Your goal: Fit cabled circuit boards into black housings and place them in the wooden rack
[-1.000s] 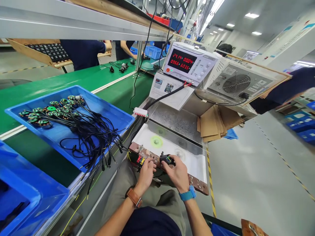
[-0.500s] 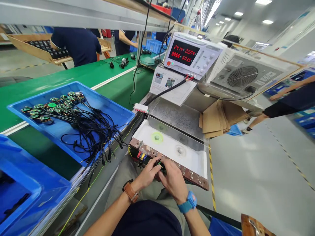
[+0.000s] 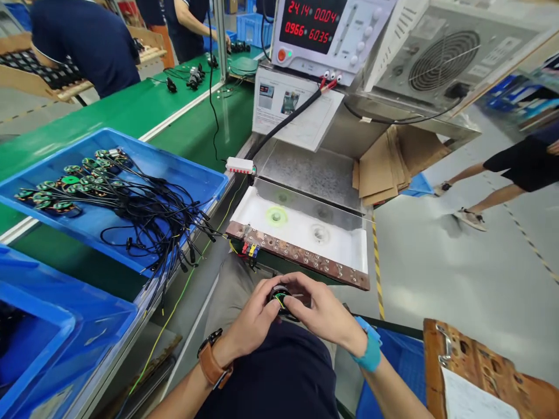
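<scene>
Both hands hold a small round black part with green and yellow inside (image 3: 280,298) above my lap. My left hand (image 3: 251,319) wraps its left side, thumb on top. My right hand (image 3: 322,308) grips it from the right, thumb pressed on its face. Just beyond them lies a brown strip with rows of metal studs (image 3: 305,255), edging a white tray (image 3: 299,230) under a clear sheet. Red, blue and yellow connectors (image 3: 250,249) sit at the strip's left end.
A blue bin (image 3: 183,169) at left holds several round green parts with black cables (image 3: 148,203). A power supply (image 3: 327,35) with red digits stands ahead. Cardboard sheets (image 3: 382,166) and a wooden clipboard (image 3: 480,355) are at right. Other people stand at back left and right.
My hands have drawn back from the studded strip towards my body with the round part between them. The camera view has shifted, and the person at right has moved.
</scene>
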Action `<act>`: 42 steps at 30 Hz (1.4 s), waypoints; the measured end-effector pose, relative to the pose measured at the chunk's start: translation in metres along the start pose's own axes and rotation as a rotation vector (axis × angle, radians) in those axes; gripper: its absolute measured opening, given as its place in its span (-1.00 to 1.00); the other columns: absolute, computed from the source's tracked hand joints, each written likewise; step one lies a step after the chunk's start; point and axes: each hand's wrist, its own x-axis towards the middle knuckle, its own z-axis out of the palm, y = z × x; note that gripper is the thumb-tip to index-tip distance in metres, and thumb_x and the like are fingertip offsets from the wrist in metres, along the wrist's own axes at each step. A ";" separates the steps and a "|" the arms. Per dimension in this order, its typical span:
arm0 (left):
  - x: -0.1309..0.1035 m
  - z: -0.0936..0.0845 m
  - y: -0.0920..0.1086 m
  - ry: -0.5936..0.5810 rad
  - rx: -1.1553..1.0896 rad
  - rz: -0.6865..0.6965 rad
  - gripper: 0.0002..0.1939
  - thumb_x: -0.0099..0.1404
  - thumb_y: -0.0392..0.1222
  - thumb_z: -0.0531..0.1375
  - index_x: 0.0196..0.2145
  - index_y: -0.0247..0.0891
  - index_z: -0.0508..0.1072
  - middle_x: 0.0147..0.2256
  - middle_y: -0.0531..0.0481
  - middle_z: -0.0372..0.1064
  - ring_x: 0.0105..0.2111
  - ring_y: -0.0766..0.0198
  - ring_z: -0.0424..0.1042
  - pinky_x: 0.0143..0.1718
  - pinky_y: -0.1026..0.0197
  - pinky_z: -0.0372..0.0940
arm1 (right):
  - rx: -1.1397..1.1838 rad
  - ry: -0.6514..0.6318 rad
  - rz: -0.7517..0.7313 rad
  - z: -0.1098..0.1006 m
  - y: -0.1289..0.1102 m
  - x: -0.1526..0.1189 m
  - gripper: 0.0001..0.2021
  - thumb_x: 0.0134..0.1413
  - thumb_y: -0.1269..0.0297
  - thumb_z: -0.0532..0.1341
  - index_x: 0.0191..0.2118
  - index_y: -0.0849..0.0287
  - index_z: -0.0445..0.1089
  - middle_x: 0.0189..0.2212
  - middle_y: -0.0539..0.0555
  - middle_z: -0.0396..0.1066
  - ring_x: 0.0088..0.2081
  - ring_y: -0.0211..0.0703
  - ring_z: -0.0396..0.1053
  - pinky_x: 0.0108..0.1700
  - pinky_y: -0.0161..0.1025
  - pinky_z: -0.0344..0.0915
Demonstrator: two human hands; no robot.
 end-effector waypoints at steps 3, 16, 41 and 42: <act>-0.006 0.002 -0.004 -0.024 0.047 0.053 -0.51 0.40 -0.08 0.12 0.25 -0.18 0.37 0.17 -0.20 0.35 0.18 -0.06 0.32 0.14 -0.01 0.34 | -0.034 0.044 0.019 0.006 0.000 -0.011 -0.73 0.16 0.32 0.13 -0.05 0.13 0.44 -0.28 0.05 0.55 -0.27 -0.12 0.50 -0.15 -0.20 0.45; -0.036 0.016 0.000 -0.157 0.377 0.069 -0.47 0.31 -0.32 0.07 0.24 -0.22 0.28 0.15 -0.20 0.33 0.16 0.04 0.32 0.26 -0.07 0.20 | 0.277 -0.148 0.185 0.017 0.025 -0.050 -0.62 -0.07 0.36 0.19 -0.05 0.16 0.37 -0.36 -0.04 0.38 -0.38 -0.25 0.33 -0.31 -0.30 0.31; -0.116 0.021 -0.035 -0.216 0.341 -0.183 -0.52 0.23 -0.38 0.03 0.06 -0.20 0.46 -0.04 -0.14 0.37 0.01 0.11 0.39 0.14 0.00 0.32 | 0.312 -0.054 0.396 0.105 0.038 -0.123 -0.82 -0.02 0.36 0.14 -0.22 0.15 0.27 -0.52 -0.12 0.22 -0.50 -0.29 0.17 -0.44 -0.31 0.14; -0.114 0.021 -0.036 -0.208 0.353 -0.176 -0.52 0.23 -0.38 0.02 0.06 -0.21 0.46 -0.05 -0.14 0.38 -0.01 0.11 0.40 0.13 0.00 0.32 | 0.318 -0.038 0.385 0.106 0.041 -0.121 -0.82 -0.01 0.35 0.14 -0.21 0.15 0.27 -0.51 -0.12 0.23 -0.49 -0.28 0.19 -0.43 -0.31 0.15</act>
